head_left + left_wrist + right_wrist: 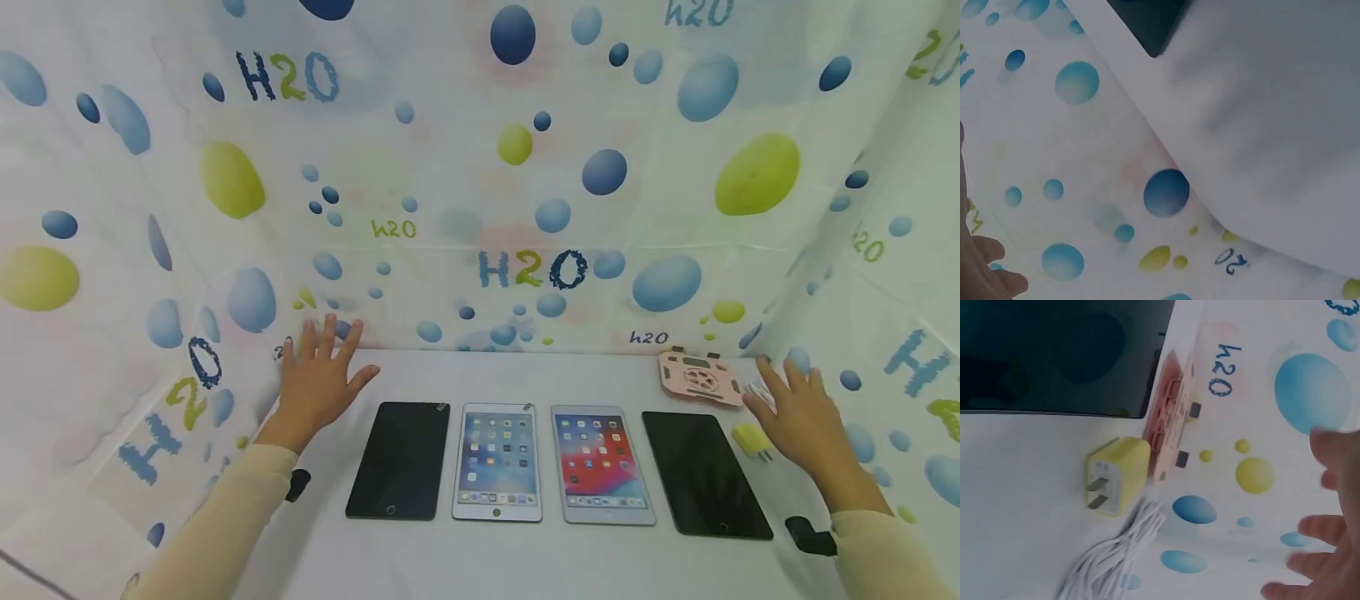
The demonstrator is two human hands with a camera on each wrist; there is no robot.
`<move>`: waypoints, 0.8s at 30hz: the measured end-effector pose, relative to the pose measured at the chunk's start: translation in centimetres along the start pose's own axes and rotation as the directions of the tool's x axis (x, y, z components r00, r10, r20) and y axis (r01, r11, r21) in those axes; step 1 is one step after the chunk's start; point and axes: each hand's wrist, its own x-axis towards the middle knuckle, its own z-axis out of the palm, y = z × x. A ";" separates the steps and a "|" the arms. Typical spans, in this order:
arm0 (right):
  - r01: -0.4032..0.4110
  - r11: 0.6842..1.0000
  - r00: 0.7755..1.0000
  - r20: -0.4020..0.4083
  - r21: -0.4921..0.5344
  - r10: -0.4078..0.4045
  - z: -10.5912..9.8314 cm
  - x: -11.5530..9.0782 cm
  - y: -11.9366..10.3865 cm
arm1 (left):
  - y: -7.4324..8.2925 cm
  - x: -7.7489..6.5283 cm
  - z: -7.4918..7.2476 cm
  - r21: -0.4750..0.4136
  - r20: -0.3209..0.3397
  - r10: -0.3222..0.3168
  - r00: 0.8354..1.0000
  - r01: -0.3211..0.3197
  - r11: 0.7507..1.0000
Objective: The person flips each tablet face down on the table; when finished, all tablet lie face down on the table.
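My left hand (318, 383), fingers spread and holding nothing, is raised beyond the top left corner of a black tablet (399, 460) with a dark screen. In the left wrist view, fingers (1007, 281) show at the lower left edge. On the right, my other hand (806, 421) is spread beside a yellow charger plug (750, 439), also holding nothing. The right wrist view shows the plug (1119, 475) with two prongs, near a bundled white cable (1110, 562) and a flat pink device (1169, 422) with dark pads.
Between the hands lie a white tablet (497, 462) with a lit home screen, a white tablet (603, 465) with a red and blue screen, and a second black tablet (707, 473). A printed curtain (450, 167) walls the white table (420, 558) at the back and sides.
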 end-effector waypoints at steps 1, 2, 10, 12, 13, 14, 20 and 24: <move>-0.015 1.000 1.000 -0.002 0.016 0.015 0.0 -0.3 0.1 | 0.6 -0.1 0.1 -0.013 -0.025 0.014 1.000 -0.015 1.000; -0.029 0.999 1.000 -0.008 0.032 0.029 -0.1 -0.6 0.2 | 1.3 -0.2 0.2 -0.038 -0.050 0.024 0.998 -0.026 0.999; -0.205 0.962 0.967 0.191 0.181 0.170 0.0 -3.9 1.5 | 14.1 -2.0 1.7 -0.562 -0.062 0.048 0.997 -0.075 0.823; -0.260 0.939 0.934 0.305 0.223 0.186 0.4 -4.4 1.9 | 17.8 -2.4 1.7 -0.693 0.013 0.080 0.997 -0.049 0.719; -0.282 0.930 0.918 0.349 0.236 0.190 0.7 -4.7 2.0 | 19.5 -2.6 1.7 -0.748 0.056 0.103 0.993 -0.027 0.663; -0.303 0.921 0.901 0.388 0.247 0.193 0.9 -4.8 2.2 | 21.1 -2.6 1.6 -0.792 0.104 0.127 0.986 0.005 0.611; -0.461 0.833 0.801 0.547 0.306 0.243 2.0 -5.8 3.2 | 29.9 -2.9 1.8 -0.891 0.349 0.255 0.902 0.236 0.387; -0.526 0.780 0.761 0.597 0.339 0.254 2.4 -6.2 3.4 | 35.2 -3.6 2.2 -0.882 0.459 0.297 0.838 0.387 0.270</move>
